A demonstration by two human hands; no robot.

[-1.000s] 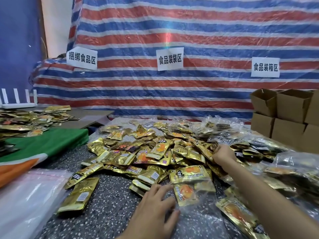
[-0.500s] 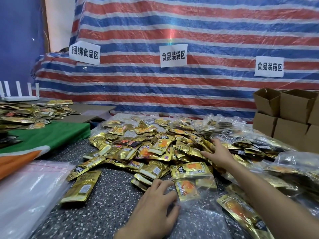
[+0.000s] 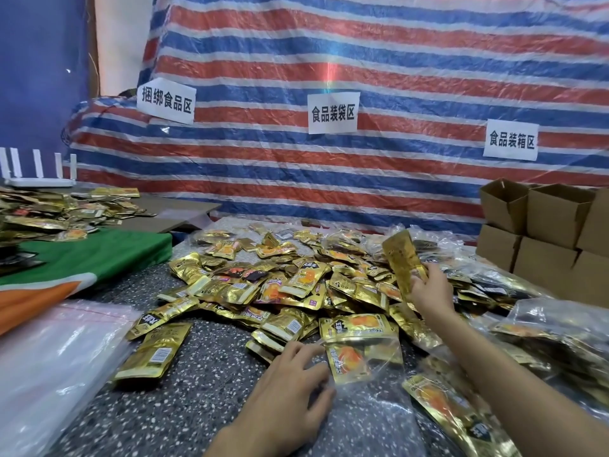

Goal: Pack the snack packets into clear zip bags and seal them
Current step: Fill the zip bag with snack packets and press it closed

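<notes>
Now filling: our left hand (image 3: 286,387) lies flat on the clear zip bag (image 3: 372,404), right hand (image 3: 426,290) grips a snack packet (image 3: 399,255) we should next slide into its mouth.

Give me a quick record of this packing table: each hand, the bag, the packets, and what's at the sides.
Left hand: rests on the clear bag at its edge
Right hand: holds a gold packet above the pile
Clear bag: flat on the table, packets inside
Left side: stack of empty bags
Right side: cardboard boxes
</notes>
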